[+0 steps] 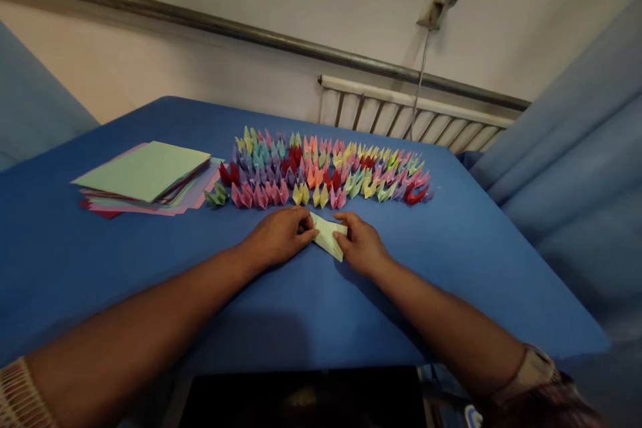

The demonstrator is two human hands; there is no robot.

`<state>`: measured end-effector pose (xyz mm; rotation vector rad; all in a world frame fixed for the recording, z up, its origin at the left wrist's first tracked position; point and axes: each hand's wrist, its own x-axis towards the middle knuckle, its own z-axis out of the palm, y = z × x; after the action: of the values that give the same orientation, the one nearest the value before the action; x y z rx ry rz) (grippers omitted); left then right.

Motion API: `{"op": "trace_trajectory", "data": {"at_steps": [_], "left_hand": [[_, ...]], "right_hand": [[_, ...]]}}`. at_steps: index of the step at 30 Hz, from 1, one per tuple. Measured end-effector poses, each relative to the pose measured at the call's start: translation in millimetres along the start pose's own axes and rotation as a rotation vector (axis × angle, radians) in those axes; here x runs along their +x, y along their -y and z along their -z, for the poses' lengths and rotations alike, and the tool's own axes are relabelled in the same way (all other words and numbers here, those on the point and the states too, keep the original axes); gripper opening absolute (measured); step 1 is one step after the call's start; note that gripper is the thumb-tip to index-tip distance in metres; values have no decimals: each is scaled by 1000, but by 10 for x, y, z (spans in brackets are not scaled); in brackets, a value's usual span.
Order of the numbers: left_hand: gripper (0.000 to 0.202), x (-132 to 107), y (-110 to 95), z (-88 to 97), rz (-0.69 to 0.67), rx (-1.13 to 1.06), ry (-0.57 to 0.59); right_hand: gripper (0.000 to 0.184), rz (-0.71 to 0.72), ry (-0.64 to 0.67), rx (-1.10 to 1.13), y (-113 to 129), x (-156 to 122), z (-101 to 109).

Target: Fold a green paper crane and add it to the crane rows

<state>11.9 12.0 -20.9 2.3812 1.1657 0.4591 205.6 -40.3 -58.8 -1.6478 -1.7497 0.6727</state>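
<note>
A pale yellow-green piece of folded paper is held between my two hands, just above or on the blue table. My left hand pinches its left edge with thumb and fingers. On the other side, my right hand grips the right part, its thumb lying on the paper's face. Just beyond my hands stand rows of small folded paper figures in pink, yellow, purple, red, green and blue, with pointed tips upward. The undersides of my fingers are hidden.
A stack of coloured paper sheets, light green on top, lies on the left of the blue tabletop. Behind the table are a radiator, a metal rail and a wall socket with a cord. A blue curtain hangs at right.
</note>
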Motion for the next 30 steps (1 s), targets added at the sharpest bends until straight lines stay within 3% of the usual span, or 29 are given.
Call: {"op": "trace_trajectory", "data": {"at_steps": [6, 12, 14, 17, 21, 26, 30], "left_hand": [[30, -42, -131, 49, 74, -239, -246], [27, -131, -258, 87, 48, -473, -500], [32, -156, -287, 120, 92, -433, -423], [44, -163, -310, 134, 146, -427, -200], [41, -127, -322, 55, 185, -673, -14], [35, -89, -288, -61, 278, -956, -15], [30, -78, -246, -75, 329, -1022, -82]], "right_hand": [[35, 127, -89, 434, -95, -15, 94], [29, 211, -206, 456, 6, -56, 171], [29, 230, -213, 462, 17, -69, 173], [28, 237, -257, 455, 24, -88, 176], [28, 290, -301, 349, 51, -130, 199], [30, 431, -248, 176, 105, -195, 207], [35, 276, -234, 300, 82, -157, 126]]}}
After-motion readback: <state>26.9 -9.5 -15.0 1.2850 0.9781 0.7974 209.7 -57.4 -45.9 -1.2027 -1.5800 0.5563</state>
